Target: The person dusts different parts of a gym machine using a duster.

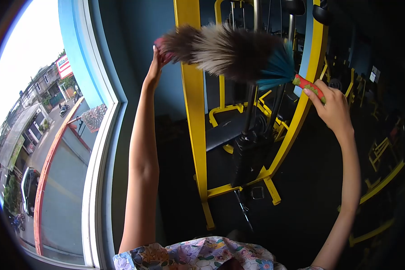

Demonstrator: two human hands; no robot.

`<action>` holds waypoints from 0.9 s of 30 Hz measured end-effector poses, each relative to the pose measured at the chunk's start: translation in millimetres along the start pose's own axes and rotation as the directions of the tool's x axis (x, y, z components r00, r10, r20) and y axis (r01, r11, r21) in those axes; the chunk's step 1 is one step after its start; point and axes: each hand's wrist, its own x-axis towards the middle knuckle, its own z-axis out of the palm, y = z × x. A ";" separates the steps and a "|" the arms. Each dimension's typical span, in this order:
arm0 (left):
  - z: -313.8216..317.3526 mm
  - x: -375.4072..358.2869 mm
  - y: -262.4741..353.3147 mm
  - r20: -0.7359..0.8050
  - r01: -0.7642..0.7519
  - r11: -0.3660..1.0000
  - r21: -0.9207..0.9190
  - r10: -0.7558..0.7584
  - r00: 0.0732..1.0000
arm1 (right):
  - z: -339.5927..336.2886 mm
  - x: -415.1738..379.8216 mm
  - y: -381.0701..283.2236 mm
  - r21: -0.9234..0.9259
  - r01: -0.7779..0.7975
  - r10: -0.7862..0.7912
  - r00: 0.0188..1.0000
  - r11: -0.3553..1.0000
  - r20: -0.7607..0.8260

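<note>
A feather duster (229, 51) with brown, white and teal feathers stretches sideways in front of a yellow machine frame (194, 135). My right hand (332, 107) is closed around its red and green patterned handle. At the far end of the feathers, my left hand (156, 60) is raised, with its fingers at a dark red tip or cloth. The feathers partly cover that hand's fingers, and whether they grip anything is hard to make out.
A window (99, 180) on the left looks onto a street with houses and vehicles. Behind the duster are a black padded bench (227, 131), metal rods and a slanted yellow post (297, 130). More yellow gym equipment (382, 186) stands at the right.
</note>
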 end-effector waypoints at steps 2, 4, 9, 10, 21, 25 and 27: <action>16.2 -21.2 -9.3 -0.488 -0.091 0.995 -0.052 0.054 0.871 | -10.7 -2.3 -23.8 0.041 -0.081 0.076 0.990 0.996 0.118; 21.8 -27.4 -53.2 -0.467 -0.077 0.977 -0.201 -0.026 0.884 | -24.6 -12.7 -52.1 -0.091 0.011 0.005 0.985 0.996 0.175; 66.9 -65.1 -100.7 -0.324 -0.253 0.964 -0.078 0.216 0.921 | -81.5 45.1 -62.9 -0.295 0.080 -0.025 0.982 0.952 0.186; 74.3 -67.9 -96.8 -0.324 -0.242 0.970 -0.037 0.218 0.921 | -84.4 57.9 -58.3 -0.348 0.075 -0.047 0.995 0.934 0.088; 85.5 -67.4 -99.1 -0.417 -0.204 0.979 -0.006 0.183 0.890 | -85.0 76.3 -160.0 -0.615 0.204 -0.333 0.937 0.761 -0.101; 74.3 -66.7 -107.2 -0.380 -0.138 0.987 0.080 0.158 0.911 | -89.9 89.5 -174.6 -0.478 0.358 -0.401 0.916 0.802 0.014; 78.1 -67.7 -103.6 -0.387 -0.154 0.987 0.046 0.160 0.908 | -100.3 118.1 -180.9 -0.522 0.200 -0.249 0.968 0.829 -0.024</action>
